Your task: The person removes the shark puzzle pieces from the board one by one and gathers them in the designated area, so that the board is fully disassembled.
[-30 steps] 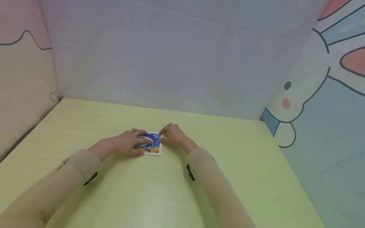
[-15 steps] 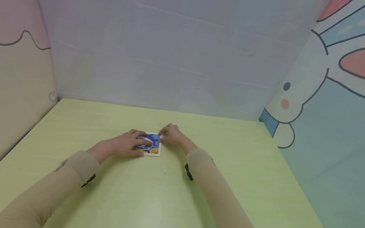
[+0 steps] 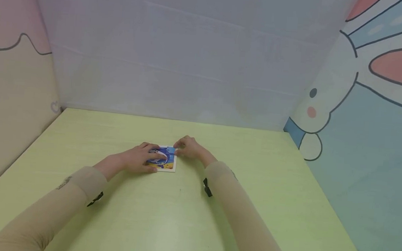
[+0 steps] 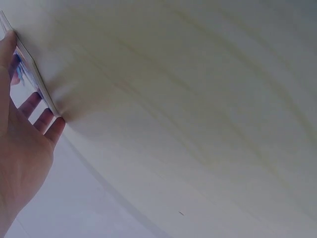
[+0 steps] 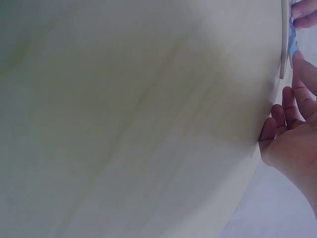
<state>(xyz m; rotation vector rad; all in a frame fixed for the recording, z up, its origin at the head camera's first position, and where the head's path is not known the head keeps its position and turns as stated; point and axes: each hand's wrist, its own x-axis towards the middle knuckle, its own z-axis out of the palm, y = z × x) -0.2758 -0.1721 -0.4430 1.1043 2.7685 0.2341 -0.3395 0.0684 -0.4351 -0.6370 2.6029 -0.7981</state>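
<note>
On the table lies a small square picture board (image 3: 169,163) with a white border, its picture blue and yellow with a whale-like figure. My left hand (image 3: 137,158) spans its left part, thumb at the near edge, fingertips at the far edge and one finger across the picture. At the upper right corner, my right hand (image 3: 190,148) pinches the board's edge between thumb and index finger. In the right wrist view the other fingers (image 5: 278,116) curl beside the board (image 5: 285,39). The left wrist view shows the board (image 4: 34,77) edge-on, partly hidden by the left hand.
The pale yellow-green table (image 3: 166,216) reaches back to a plain light wall cloth (image 3: 177,61). A rabbit-printed cloth (image 3: 367,152) bounds the right side, and a pink and cream cloth (image 3: 11,89) bounds the left.
Both hands keep nearly the same hold on the board. The whole head view shifts slightly to the left.
</note>
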